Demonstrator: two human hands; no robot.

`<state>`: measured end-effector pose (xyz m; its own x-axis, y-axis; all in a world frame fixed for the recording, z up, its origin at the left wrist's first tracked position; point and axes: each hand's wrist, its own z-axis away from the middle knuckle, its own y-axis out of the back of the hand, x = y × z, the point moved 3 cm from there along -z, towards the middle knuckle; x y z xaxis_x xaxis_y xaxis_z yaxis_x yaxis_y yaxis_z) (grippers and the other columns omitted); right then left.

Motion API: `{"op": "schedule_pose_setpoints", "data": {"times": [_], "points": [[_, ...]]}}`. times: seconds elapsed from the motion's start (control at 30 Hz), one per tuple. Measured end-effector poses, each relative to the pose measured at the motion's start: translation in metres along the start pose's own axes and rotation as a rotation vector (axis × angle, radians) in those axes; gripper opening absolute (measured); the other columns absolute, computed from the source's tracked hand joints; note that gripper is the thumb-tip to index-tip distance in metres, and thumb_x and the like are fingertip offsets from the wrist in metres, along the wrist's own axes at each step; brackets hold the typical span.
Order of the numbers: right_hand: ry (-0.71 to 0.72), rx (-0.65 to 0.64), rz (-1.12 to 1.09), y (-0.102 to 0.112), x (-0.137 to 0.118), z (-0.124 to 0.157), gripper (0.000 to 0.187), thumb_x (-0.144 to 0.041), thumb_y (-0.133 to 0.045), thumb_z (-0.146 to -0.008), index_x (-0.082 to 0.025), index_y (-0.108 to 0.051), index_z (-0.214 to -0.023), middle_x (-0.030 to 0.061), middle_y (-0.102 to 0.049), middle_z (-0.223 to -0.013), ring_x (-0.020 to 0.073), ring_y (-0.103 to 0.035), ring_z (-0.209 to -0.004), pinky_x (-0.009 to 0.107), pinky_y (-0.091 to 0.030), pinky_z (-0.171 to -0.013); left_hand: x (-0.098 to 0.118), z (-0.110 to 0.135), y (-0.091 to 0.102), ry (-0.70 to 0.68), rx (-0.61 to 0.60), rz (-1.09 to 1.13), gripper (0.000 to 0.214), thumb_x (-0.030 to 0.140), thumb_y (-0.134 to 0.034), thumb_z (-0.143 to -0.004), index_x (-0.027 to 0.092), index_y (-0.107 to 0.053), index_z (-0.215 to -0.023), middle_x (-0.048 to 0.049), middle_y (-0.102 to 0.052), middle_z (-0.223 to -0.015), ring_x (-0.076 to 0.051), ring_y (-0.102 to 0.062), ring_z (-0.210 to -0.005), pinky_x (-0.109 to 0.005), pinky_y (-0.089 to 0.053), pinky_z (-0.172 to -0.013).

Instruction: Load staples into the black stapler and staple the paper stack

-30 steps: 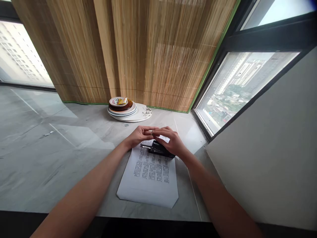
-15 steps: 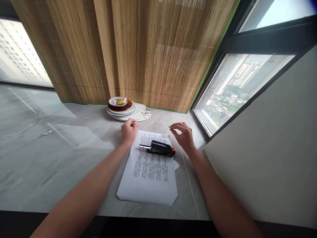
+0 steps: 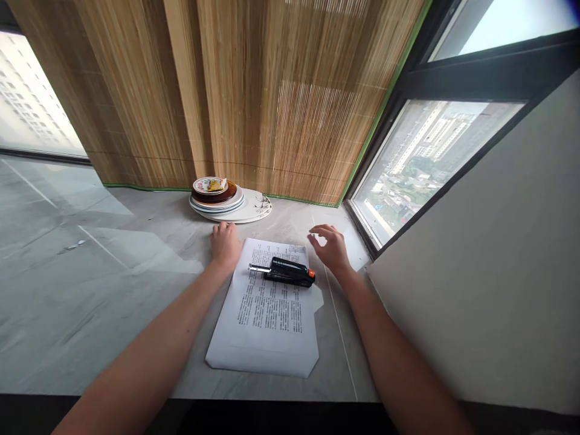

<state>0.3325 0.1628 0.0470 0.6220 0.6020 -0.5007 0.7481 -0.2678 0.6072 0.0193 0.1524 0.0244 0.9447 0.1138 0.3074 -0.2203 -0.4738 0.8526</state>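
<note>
A black stapler (image 3: 290,272) with an orange end lies across printed sheets of paper (image 3: 263,353). Its metal tray (image 3: 258,269) sticks out to the left. My left hand (image 3: 225,246) is palm down on the countertop by the papers' upper left corner, just in front of the plates. Its fingers are bent forward and slightly apart, with nothing visible in them. To the right of the papers is my right hand (image 3: 331,246), thumb and index finger curved into a pinch. Something tiny and greyish shows at its fingertips, too small to name.
A stack of plates (image 3: 217,208) with a small yellow packet (image 3: 216,185) on top stands at the back, beside a white oval platter (image 3: 256,205). Behind hangs a bamboo blind (image 3: 235,109). A window (image 3: 435,163) and white wall (image 3: 475,260) bound the right side.
My left hand has turned palm down and its fingers have loosened from a curl. My right hand keeps its pinch nearly in place. The whole view has shifted slightly.
</note>
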Motion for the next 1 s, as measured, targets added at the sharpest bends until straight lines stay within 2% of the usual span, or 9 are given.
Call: {"op": "schedule_pose_setpoints", "data": {"times": [0.1,0.17,0.23,0.3,0.4,0.53,0.63,0.87,1.0], "points": [[0.154,-0.335,-0.347,-0.003,-0.041,0.005,0.030,-0.046,-0.059,-0.101,-0.021,-0.074,-0.107,0.0085,-0.074,-0.105,0.0213,-0.068,-0.090,0.036,-0.057,-0.077,-0.004,-0.002,0.001,-0.010,0.006,0.052,0.029,0.002,-0.050,-0.087,0.020,-0.069,-0.098,-0.0155,-0.067,-0.101,-0.036,-0.059,-0.104,-0.043,-0.045,-0.086],[0.246,-0.535,-0.456,-0.006,-0.063,0.010,0.041,-0.055,-0.069,-0.094,-0.021,-0.070,-0.116,0.0084,-0.072,-0.109,0.0221,-0.068,-0.094,0.034,-0.057,-0.081,-0.005,-0.003,0.002,-0.015,0.016,0.099,0.029,0.002,-0.049,-0.087,0.022,-0.068,-0.097,-0.0129,-0.067,-0.098,-0.033,-0.060,-0.101,-0.041,-0.045,-0.086],[0.280,-0.612,-0.432,-0.009,-0.073,0.015,0.057,-0.053,-0.083,-0.081,-0.022,-0.063,-0.125,0.0080,-0.071,-0.113,0.0234,-0.068,-0.098,0.034,-0.058,-0.085,-0.004,-0.004,0.003,-0.017,0.045,0.169,0.028,0.003,-0.049,-0.088,0.022,-0.067,-0.098,-0.0117,-0.066,-0.099,-0.031,-0.061,-0.097,-0.039,-0.046,-0.084],[0.266,-0.636,-0.355,-0.012,-0.074,0.018,0.062,-0.043,-0.086,-0.079,-0.024,-0.059,-0.131,0.0068,-0.072,-0.114,0.0232,-0.070,-0.097,0.034,-0.058,-0.087,-0.001,-0.005,0.006,-0.035,0.096,0.286,0.028,0.004,-0.047,-0.090,0.021,-0.067,-0.100,-0.0114,-0.064,-0.103,-0.027,-0.062,-0.091,-0.037,-0.048,-0.082],[0.241,-0.592,-0.314,-0.014,-0.069,0.020,0.045,-0.033,-0.078,-0.088,-0.026,-0.063,-0.130,0.0049,-0.075,-0.110,0.0218,-0.073,-0.093,0.034,-0.058,-0.086,0.005,-0.006,0.008,-0.088,0.133,0.522,0.027,0.007,-0.044,-0.094,0.019,-0.068,-0.099,-0.0104,-0.064,-0.103,-0.021,-0.064,-0.081,-0.034,-0.051,-0.081],[0.211,-0.301,-0.347,-0.014,-0.059,0.017,0.039,-0.033,-0.073,-0.093,-0.025,-0.067,-0.130,0.0063,-0.076,-0.114,0.0224,-0.073,-0.102,0.035,-0.057,-0.093,0.011,-0.008,0.004,-0.055,0.051,0.776,0.023,0.022,-0.052,-0.098,0.017,-0.073,-0.105,-0.0120,-0.067,-0.110,-0.019,-0.068,-0.079,-0.033,-0.057,-0.078],[0.200,-0.139,-0.238,-0.018,-0.050,0.015,0.038,-0.027,-0.070,-0.094,-0.024,-0.066,-0.132,0.0064,-0.075,-0.106,0.0220,-0.070,-0.096,0.036,-0.057,-0.088,0.014,-0.008,0.002,-0.020,0.011,0.895,0.028,0.028,-0.055,-0.097,0.017,-0.077,-0.111,-0.0126,-0.071,-0.112,-0.019,-0.070,-0.079,-0.034,-0.060,-0.081],[0.202,-0.076,-0.198,-0.027,-0.037,0.011,0.035,-0.026,-0.069,-0.093,-0.024,-0.067,-0.128,0.0062,-0.073,-0.102,0.0225,-0.068,-0.092,0.037,-0.056,-0.085,0.015,-0.009,-0.009,0.116,-0.092,1.241,0.038,0.034,-0.081,-0.082,0.011,-0.078,-0.112,-0.0106,-0.078,-0.096,-0.020,-0.074,-0.077,-0.039,-0.064,-0.082],[0.216,-0.107,-0.209,-0.031,-0.035,0.011,0.037,-0.028,-0.070,-0.093,-0.025,-0.067,-0.130,0.0064,-0.074,-0.101,0.0236,-0.068,-0.092,0.038,-0.056,-0.085,0.016,-0.010,-0.012,0.109,-0.076,1.342,0.041,0.043,-0.086,-0.077,0.010,-0.081,-0.100,-0.0117,-0.079,-0.089,-0.022,-0.076,-0.077,-0.042,-0.065,-0.084]]}}
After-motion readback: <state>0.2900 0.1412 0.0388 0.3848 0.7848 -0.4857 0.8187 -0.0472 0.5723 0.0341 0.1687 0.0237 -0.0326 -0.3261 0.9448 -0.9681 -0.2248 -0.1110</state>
